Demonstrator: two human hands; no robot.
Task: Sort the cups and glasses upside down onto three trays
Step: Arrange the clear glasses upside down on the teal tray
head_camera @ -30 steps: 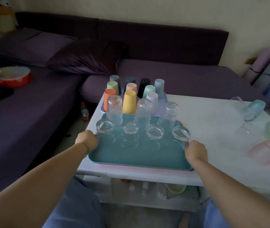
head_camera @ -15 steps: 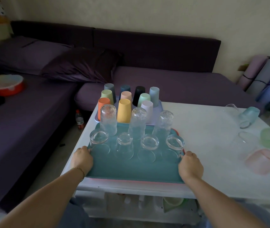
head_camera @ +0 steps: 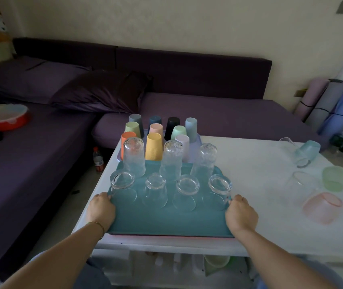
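A teal tray (head_camera: 166, 222) lies at the front left of the white table (head_camera: 250, 163), over a pink tray whose edge (head_camera: 166, 237) shows beneath it. Several clear glasses (head_camera: 134, 157) stand upside down on it in two rows. My left hand (head_camera: 100, 209) grips its left rim and my right hand (head_camera: 240, 213) grips its right rim. Behind it a lilac tray (head_camera: 196, 142) holds several coloured plastic cups (head_camera: 154, 146) upside down. At the right lie loose cups on their sides: a pink one (head_camera: 323, 207), a green one (head_camera: 334, 178), a blue one (head_camera: 308, 150) and clear ones (head_camera: 300, 182).
A purple sofa (head_camera: 208, 113) wraps round the table's back and left. A small bottle (head_camera: 97, 159) stands on the floor by the table's left edge. Rolled mats (head_camera: 333, 105) lean at the right wall. A shelf under the table (head_camera: 187, 265) holds more items.
Both hands have slid back along the tray's side rims toward its near corners. The tray and glasses stay in the same spot on the table; the camera moved.
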